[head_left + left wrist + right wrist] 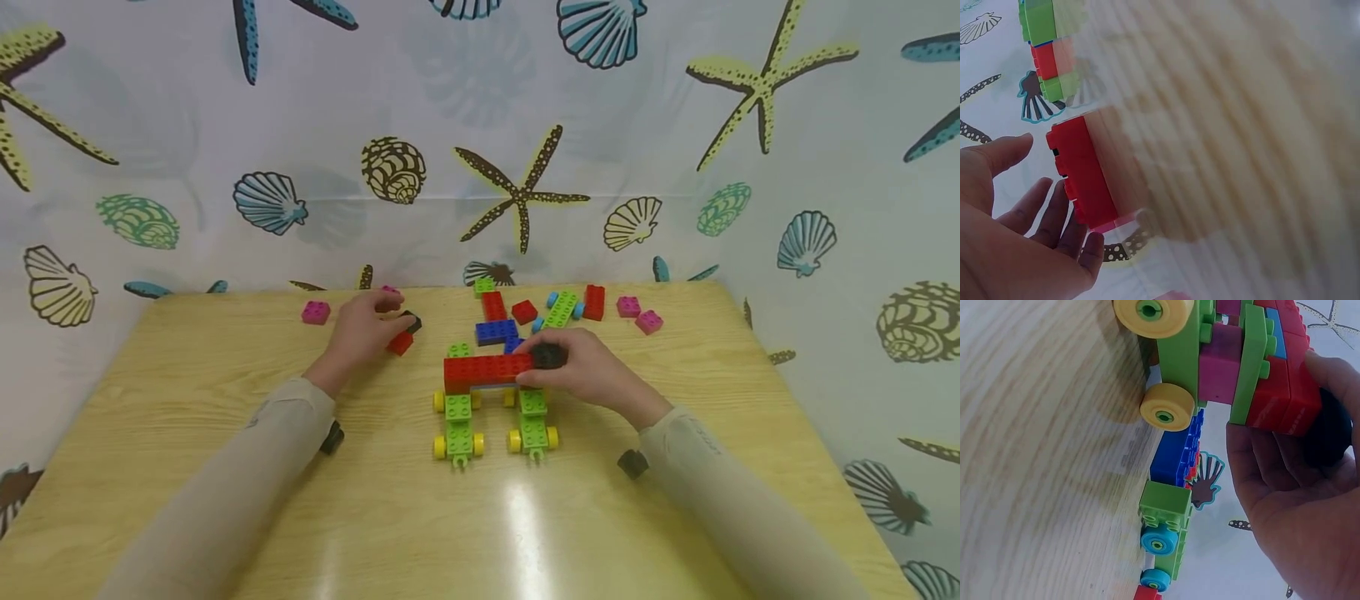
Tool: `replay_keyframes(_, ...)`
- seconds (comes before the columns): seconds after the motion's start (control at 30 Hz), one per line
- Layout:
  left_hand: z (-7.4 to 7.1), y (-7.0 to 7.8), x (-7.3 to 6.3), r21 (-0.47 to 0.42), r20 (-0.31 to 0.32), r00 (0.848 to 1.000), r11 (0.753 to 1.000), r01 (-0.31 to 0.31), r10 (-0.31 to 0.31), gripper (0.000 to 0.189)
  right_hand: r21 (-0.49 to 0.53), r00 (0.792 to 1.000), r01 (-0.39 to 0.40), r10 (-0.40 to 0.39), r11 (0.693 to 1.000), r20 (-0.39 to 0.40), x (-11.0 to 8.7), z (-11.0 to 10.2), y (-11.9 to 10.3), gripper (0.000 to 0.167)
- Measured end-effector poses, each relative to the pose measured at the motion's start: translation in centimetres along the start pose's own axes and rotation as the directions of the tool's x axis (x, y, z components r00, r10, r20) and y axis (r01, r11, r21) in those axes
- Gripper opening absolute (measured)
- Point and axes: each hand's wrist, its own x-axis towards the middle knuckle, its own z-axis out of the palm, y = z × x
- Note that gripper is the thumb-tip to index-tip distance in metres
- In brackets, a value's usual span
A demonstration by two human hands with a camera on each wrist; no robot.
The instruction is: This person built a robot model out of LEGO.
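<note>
My left hand (363,333) reaches to the back left beside a red brick (401,342) and a black piece (409,321). In the left wrist view its thumb stands apart from the fingers, near the studded side of the red brick. With thumb and fingers, my right hand (588,371) grips a rounded black piece (549,356) at the right end of a long red brick (483,372); its fingertips reach the red end. That red brick bridges two green wheeled bases (459,433) with yellow wheels. Pink bricks (1219,369) show in the support below.
Behind the build lie blue bricks (496,332), more red bricks (594,302) and a green car base (561,310) with blue wheels. Pink bricks (316,312) sit at both back sides. A patterned cloth (517,100) hangs behind the table (360,517). Black boxes (632,463) show beside the sleeves.
</note>
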Motion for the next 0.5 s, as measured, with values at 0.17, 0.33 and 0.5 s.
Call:
replay_keyframes(0.17, 0.36, -0.20, 0.36, 0.043, 0.017, 1.000, 0.999, 0.003, -0.004, 0.055, 0.001, 1.000, 0.006, -0.006, 1.000, 0.002, -0.07, 0.05, 0.03, 0.037)
replay_keyframes(0.33, 0.39, -0.58, 0.59, 0.104, 0.031, 0.999, 0.994, 0.040, -0.043, 0.057, 0.004, 1.000, 0.016, -0.016, 1.000, 0.001, -0.14, 0.08, 0.08, 0.036)
replay_keyframes(0.5, 0.36, -0.50, 0.70, 0.124, 0.038, 0.997, 0.990, 0.066, -0.071, 0.058, 0.006, 1.000, 0.017, -0.017, 1.000, 0.000, -0.10, 0.03, 0.12, 0.036)
